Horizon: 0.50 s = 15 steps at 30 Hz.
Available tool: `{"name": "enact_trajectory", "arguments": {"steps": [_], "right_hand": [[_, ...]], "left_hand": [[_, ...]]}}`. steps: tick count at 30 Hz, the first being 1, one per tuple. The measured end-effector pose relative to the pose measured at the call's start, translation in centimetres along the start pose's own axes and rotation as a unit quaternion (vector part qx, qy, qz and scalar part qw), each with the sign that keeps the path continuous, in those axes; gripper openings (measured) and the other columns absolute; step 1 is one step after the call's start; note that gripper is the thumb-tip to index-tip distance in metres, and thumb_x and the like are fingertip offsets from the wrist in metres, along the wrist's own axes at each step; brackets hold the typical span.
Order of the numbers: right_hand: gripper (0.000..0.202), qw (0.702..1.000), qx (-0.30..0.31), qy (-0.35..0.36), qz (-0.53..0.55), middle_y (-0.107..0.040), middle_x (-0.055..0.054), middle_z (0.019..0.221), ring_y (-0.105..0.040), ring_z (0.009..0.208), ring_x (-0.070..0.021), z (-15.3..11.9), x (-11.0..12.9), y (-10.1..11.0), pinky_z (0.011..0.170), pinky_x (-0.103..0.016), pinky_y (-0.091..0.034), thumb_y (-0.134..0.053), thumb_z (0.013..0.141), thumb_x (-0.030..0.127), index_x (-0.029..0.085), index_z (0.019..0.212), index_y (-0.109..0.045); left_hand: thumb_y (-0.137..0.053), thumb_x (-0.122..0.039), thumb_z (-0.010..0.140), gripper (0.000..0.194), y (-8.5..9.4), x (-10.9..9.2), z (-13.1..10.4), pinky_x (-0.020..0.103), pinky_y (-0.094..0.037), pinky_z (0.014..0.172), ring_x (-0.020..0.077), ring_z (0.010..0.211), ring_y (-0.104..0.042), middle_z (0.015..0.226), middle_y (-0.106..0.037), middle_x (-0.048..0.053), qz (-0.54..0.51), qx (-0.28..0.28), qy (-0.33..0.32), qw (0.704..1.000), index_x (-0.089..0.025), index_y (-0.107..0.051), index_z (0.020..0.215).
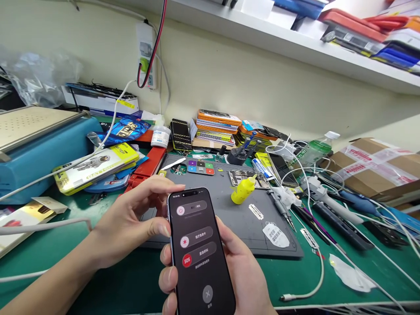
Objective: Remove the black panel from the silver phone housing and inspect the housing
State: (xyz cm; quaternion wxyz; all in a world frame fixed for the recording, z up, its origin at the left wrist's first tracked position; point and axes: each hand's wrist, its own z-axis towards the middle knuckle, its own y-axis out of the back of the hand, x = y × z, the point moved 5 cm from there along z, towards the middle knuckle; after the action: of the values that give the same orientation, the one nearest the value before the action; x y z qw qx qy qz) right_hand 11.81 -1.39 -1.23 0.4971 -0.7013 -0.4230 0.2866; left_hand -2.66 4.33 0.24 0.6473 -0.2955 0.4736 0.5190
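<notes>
A smartphone [201, 280] with a lit dark screen is held upright at the bottom middle. Its screen shows slider buttons, a red SOS circle and a grey cross. My right hand [245, 267] is wrapped round the phone's lower part, with the fingertips showing on its left edge. At the upper left corner, my left hand [139, 214] is closed on the phone's edge, thumb against the side and index finger by the top. Its other fingers are curled and partly hidden. Behind the phone lies a dark grey work mat [213, 223].
On the mat are a yellow bottle [243, 190], a razor blade [256, 211] and an opened phone [247, 178]. Cables and a screwdriver [282, 210] lie at the right, near a cardboard box [377, 166]. A blue machine [49, 151] stands left. A shelf [295, 39] hangs above.
</notes>
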Motion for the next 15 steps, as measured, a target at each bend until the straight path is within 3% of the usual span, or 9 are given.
{"name": "enact_trajectory", "arguments": {"steps": [3,5,9,12,15], "right_hand": [[0.081,1.000,-0.013,0.026,-0.012,-0.065,-0.012,0.089,-0.062,0.078,-0.0187,0.0,0.5,-0.3,0.073,-0.029,-0.044,-0.042,0.082,0.073,0.000,0.109,-0.064],[0.079,0.998,-0.016,0.056,-0.027,-0.067,-0.012,0.093,-0.061,0.080,-0.0184,-0.1,0.9,-0.4,0.075,-0.029,-0.044,-0.038,0.086,0.074,0.003,0.108,-0.066],[0.078,0.994,-0.026,0.088,-0.059,-0.069,-0.012,0.098,-0.062,0.084,-0.0187,-0.5,1.5,0.0,0.081,-0.030,-0.044,-0.037,0.089,0.072,0.004,0.109,-0.068],[0.080,0.992,-0.021,0.091,-0.083,-0.069,-0.013,0.093,-0.063,0.081,-0.0192,-0.6,1.5,0.3,0.084,-0.031,-0.044,-0.040,0.087,0.076,0.005,0.109,-0.069],[0.084,0.992,-0.029,0.078,-0.091,-0.069,-0.014,0.087,-0.063,0.077,-0.0198,-0.5,1.3,0.4,0.083,-0.031,-0.044,-0.040,0.085,0.079,0.004,0.106,-0.070]], "left_hand": [[-0.062,-0.039,0.092,0.046,-0.2,-0.2,-0.2,0.030,-0.049,0.087,0.0255,0.121,-0.049,0.135,-0.048,0.005,0.048,-0.008,0.002,0.999,-0.036,-0.049,0.136],[-0.050,-0.035,0.097,0.042,0.0,-1.1,-0.7,0.036,-0.044,0.096,0.0283,0.130,-0.040,0.142,-0.040,0.006,0.110,-0.044,-0.045,0.992,-0.034,-0.043,0.138],[-0.042,-0.027,0.095,0.037,-0.5,-3.3,-1.9,0.046,-0.027,0.110,0.0318,0.135,-0.029,0.148,-0.026,0.004,0.320,-0.058,-0.177,0.929,-0.033,-0.047,0.131],[-0.040,-0.032,0.094,0.043,-1.1,-3.9,-2.2,0.049,-0.018,0.111,0.0356,0.138,-0.022,0.153,-0.017,0.003,0.396,-0.027,-0.195,0.897,-0.034,-0.043,0.137],[-0.039,-0.036,0.093,0.045,-1.4,-4.0,-2.1,0.053,-0.015,0.112,0.0373,0.137,-0.023,0.154,-0.020,0.004,0.438,-0.015,-0.196,0.877,-0.034,-0.042,0.139]]}}
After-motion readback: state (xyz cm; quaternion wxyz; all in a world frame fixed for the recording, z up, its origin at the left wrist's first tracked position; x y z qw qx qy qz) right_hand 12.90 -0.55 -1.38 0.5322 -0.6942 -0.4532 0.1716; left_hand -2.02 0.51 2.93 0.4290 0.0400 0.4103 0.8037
